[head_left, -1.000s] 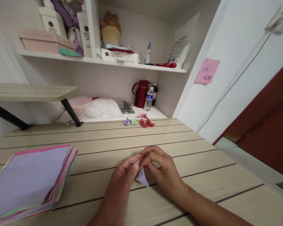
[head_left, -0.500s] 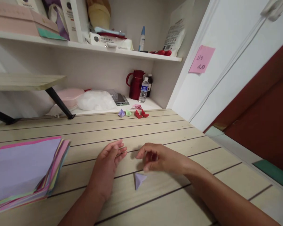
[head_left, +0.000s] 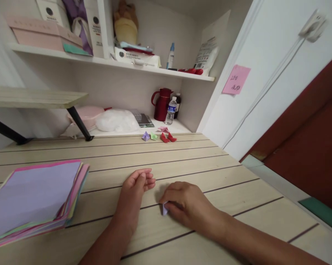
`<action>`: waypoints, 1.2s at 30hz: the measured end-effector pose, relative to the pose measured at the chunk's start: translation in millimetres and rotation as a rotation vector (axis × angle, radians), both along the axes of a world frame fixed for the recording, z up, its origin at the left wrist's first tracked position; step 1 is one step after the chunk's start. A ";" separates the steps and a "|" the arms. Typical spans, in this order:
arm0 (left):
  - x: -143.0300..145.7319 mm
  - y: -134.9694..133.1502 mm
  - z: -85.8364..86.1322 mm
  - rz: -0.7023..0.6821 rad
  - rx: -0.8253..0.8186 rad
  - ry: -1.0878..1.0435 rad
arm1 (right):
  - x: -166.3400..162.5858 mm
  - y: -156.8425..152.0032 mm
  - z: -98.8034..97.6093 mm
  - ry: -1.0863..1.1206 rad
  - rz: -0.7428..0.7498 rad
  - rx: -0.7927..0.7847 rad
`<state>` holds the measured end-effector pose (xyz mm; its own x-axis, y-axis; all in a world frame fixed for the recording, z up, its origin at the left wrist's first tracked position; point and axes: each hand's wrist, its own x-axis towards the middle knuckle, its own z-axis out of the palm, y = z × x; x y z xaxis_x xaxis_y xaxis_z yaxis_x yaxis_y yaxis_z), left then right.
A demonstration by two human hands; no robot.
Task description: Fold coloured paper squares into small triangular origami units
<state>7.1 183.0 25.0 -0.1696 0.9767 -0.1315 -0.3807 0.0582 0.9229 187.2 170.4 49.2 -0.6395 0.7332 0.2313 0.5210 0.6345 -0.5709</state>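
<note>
Paper fold (head_left: 164,209), lilac: one item, right of the paper stack (head_left: 39,195), pinched by my right hand (head_left: 189,204) between thumb and fingertips; only a narrow sliver shows, its visible long axis running near-to-far, the remainder hidden by fingers. Left hand (head_left: 135,186): one, loosely cupped, nothing visible in it, between the paper stack and the fold; from it the fold lies nearer me, on the side away from the stack. The right hand, in contact, is the nearer. Lettering: pink note (head_left: 236,79), high right of the paper stack, handwritten, reads to me as "250", lower line illegible; wipes pack (head_left: 140,58), beyond the stack and above, round black emblem, print too small; water bottle (head_left: 170,111), beyond and right of the stack, blue label, brand unreadable.
</note>
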 end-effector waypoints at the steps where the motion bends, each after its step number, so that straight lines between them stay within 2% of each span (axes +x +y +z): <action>1: -0.7 1.4 -2.1 0.005 0.003 -0.005 | -4.1 5.9 1.6 0.049 -0.038 -0.051; 5: -0.8 8.9 -10.5 0.045 0.027 -0.021 | -21.4 33.6 10.5 0.509 -0.188 -0.444; 8: 1.0 12.5 -14.4 0.052 0.053 -0.006 | -35.2 46.1 12.1 0.848 -0.204 -0.692; 10: 1.8 13.1 -16.4 0.048 0.061 0.012 | -42.6 48.5 8.1 0.967 -0.205 -0.745; 14: 2.6 12.2 -19.2 0.018 0.046 0.019 | -47.5 47.1 -4.4 1.059 -0.261 -0.797; 20: 6.4 8.5 -14.0 0.005 0.040 0.024 | -42.9 47.8 -14.0 1.026 -0.280 -0.745; 25: 8.6 4.3 -8.5 0.011 0.040 0.103 | -44.8 44.3 -17.8 0.943 -0.214 -0.687; 27: 8.4 3.2 -9.1 0.015 0.050 0.125 | -44.6 42.8 -18.6 0.877 -0.208 -0.600; 31: 6.2 2.7 -11.9 -0.051 0.073 0.206 | -41.9 39.7 -15.9 0.742 -0.290 -0.312; 33: 4.8 2.5 -11.8 -0.082 0.076 0.251 | -40.9 37.7 -12.9 0.706 -0.303 -0.253; 36: 3.9 1.0 -9.1 -0.089 0.076 0.266 | -39.6 36.4 -10.2 0.680 -0.298 -0.249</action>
